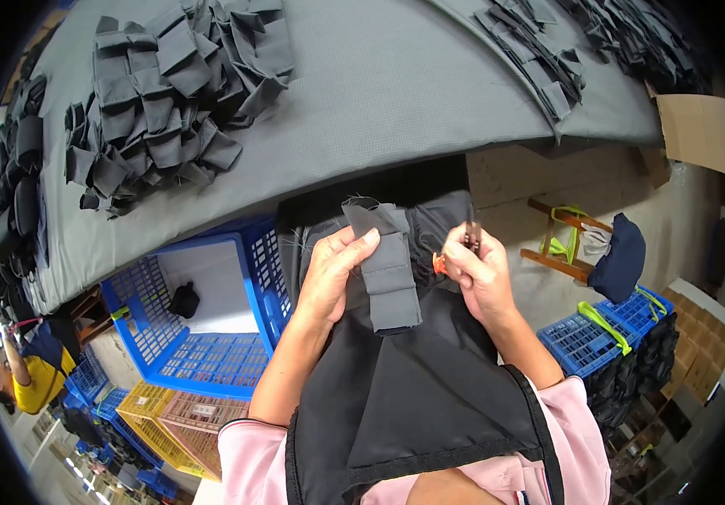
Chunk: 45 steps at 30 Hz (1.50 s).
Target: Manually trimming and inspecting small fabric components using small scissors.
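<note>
My left hand pinches a grey fabric piece with stitched cross folds, its thumb on top near the frayed upper end. The piece hangs down over my lap, in front of my black apron. Just to its right, my right hand is closed around a small tool with a dark, blurred upper end. An orange part sticks out from the same hand toward the fabric. The tool's exact kind is hard to make out. It stands apart from the fabric piece.
A grey-covered table spans the far side, carrying a heap of similar grey pieces and more bundles at right. A blue crate stands at my left. A wooden stool and blue crates are at right. Far left, a person in yellow.
</note>
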Tool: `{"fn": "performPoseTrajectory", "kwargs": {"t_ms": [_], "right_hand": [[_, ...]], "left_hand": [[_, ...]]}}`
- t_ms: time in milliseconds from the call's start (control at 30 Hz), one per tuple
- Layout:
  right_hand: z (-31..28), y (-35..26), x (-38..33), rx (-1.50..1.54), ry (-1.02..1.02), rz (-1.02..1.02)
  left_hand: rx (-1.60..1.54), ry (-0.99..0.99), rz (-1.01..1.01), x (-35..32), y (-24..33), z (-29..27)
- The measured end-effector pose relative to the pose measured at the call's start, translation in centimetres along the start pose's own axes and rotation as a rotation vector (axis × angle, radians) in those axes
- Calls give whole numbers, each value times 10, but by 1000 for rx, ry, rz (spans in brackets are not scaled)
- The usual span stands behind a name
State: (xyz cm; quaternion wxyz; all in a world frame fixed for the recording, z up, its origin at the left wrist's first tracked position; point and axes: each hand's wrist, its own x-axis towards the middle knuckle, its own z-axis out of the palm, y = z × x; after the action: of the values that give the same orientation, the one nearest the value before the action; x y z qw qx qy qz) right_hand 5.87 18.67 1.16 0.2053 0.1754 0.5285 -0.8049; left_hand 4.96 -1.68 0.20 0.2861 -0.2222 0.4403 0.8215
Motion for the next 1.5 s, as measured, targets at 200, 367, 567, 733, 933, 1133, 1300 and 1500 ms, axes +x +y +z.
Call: {"fn": "performPoseTrajectory", "kwargs": {"t_ms": [200, 367, 567, 733, 933, 1133, 1300, 1500], "right_hand": [[23, -4, 12, -53, -100, 140], [21, -4, 16, 11, -170, 234], [22, -3, 16, 26, -148, 251], [20, -2, 14, 6, -160, 229], [16, -3, 8, -59, 4, 147], [23, -1, 13, -299, -63, 18], [21, 0, 16, -451, -103, -55], [24, -6, 16, -552, -109, -153]], "left_hand": [[21, 16, -20, -1, -3, 3], [132, 31, 73, -4, -5, -3], [230, 74, 142, -4, -2, 2], [226, 88, 136, -1, -10, -3], [130, 122, 101, 1, -13, -4], [63, 60, 94, 3, -23, -14], [159, 65, 224, -1, -18, -9], [189, 96, 245, -2, -16, -6]]}}
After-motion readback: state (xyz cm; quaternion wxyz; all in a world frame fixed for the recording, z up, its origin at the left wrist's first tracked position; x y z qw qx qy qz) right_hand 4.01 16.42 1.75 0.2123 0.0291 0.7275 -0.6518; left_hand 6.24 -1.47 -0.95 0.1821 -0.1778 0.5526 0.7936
